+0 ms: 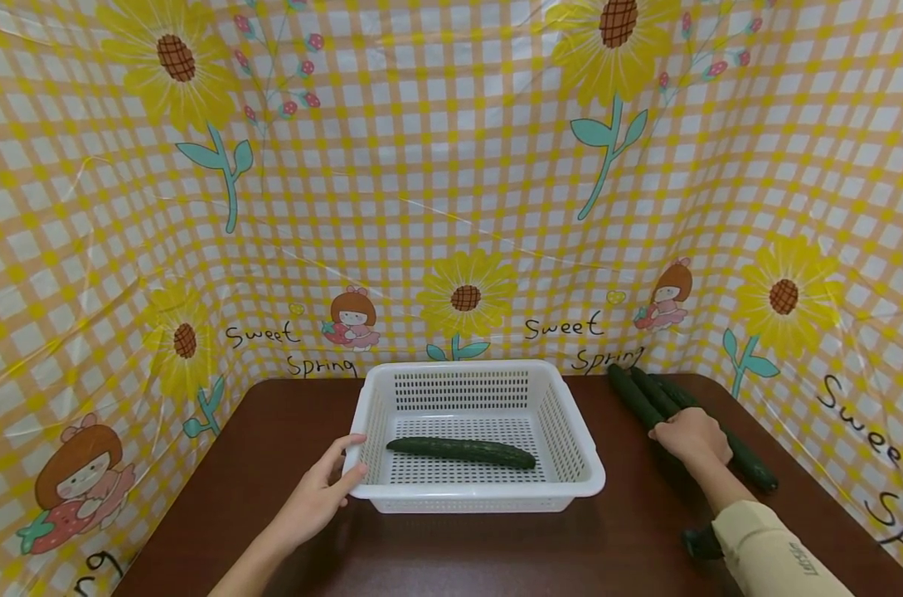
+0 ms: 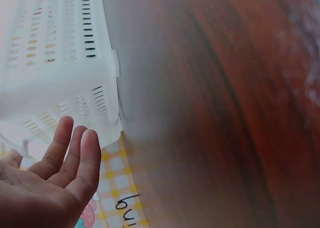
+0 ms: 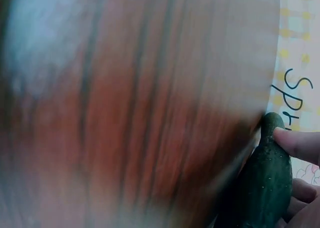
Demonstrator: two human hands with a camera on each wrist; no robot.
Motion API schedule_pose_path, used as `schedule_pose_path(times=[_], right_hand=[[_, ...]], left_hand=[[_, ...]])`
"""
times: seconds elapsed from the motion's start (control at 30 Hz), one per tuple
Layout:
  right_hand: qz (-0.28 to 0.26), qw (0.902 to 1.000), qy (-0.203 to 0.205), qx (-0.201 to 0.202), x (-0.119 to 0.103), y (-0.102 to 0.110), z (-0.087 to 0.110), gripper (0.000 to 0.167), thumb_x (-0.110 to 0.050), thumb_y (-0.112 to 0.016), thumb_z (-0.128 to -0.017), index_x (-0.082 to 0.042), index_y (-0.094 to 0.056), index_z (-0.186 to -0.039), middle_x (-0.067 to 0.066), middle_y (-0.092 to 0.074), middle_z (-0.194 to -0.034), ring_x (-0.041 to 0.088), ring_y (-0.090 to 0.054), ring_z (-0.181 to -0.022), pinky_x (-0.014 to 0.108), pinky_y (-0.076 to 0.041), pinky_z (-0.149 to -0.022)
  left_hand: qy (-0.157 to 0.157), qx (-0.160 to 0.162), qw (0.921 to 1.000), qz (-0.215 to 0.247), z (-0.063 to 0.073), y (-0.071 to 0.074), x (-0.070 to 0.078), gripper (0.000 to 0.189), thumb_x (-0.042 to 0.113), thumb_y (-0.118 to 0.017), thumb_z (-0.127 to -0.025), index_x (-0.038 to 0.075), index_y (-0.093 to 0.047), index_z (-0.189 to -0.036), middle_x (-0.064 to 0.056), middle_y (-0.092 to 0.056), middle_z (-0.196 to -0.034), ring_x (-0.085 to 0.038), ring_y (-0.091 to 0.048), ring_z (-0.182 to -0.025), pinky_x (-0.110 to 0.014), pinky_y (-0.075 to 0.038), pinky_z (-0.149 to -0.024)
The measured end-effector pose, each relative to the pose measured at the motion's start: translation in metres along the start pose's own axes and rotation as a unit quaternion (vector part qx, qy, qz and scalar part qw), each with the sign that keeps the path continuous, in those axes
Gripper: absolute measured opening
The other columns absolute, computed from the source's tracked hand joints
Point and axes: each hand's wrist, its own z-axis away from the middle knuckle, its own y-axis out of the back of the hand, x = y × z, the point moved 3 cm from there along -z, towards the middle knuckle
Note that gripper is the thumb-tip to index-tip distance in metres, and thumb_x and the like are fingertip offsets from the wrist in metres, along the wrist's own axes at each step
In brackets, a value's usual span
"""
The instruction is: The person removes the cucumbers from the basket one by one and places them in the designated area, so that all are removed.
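1. The right hand (image 1: 696, 439) is pinching a cucumber (image 3: 262, 183) on the right, thumb on top and fingers bent round it. I cannot tell which one of the bunch it is. With a loose grip, it could be slipping out.
2. The left hand (image 1: 313, 497) is touching the left rim of the white basket (image 1: 473, 489), its fingers mostly straight and a bit spread. If it is pushing too hard, the basket could be sliding right.
3. The rightmost cucumber (image 1: 755, 473) is lying just beside the right hand. One bump could be sending it rolling, because it is round.
4. One cucumber (image 1: 458, 450) is lying across the basket's floor. If the basket is tipping, it could be rolling inside.
5. The brown surface (image 1: 272, 431) is looking shiny, so things may be sliding easily.
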Motion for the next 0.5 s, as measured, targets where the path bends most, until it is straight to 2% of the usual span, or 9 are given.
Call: schedule_pose_path(times=[0.17,0.5], right_hand=[[0.026,0.9994,0.009,-0.022,0.0041,-0.0017,-0.0035,0.037,-0.027,-0.063,-0.089,-0.019,-0.05,-0.056,0.005,-0.052,-0.062,0.029,-0.054,-0.062,0.039,-0.042,-0.052],[0.032,0.9985,0.017,-0.041,0.0069,0.0009,-0.0064,0.035,-0.025,-0.061,-0.088,-0.02,-0.045,-0.058,0.0,-0.043,-0.059,0.027,-0.051,-0.061,0.037,-0.04,-0.05]], left_hand=[[0.001,0.002,1.0,-0.002,-0.0008,0.0005,-0.0002,0.046,0.028,-0.061,-0.102,0.023,-0.047,-0.145,-0.016,-0.065,-0.125,-0.02,-0.062,-0.094,-0.037,-0.052,-0.071],[0.002,0.003,1.0,-0.002,-0.0006,0.0006,-0.0002,0.047,0.029,-0.061,-0.102,0.024,-0.046,-0.146,-0.016,-0.065,-0.125,-0.02,-0.062,-0.096,-0.036,-0.051,-0.071]])
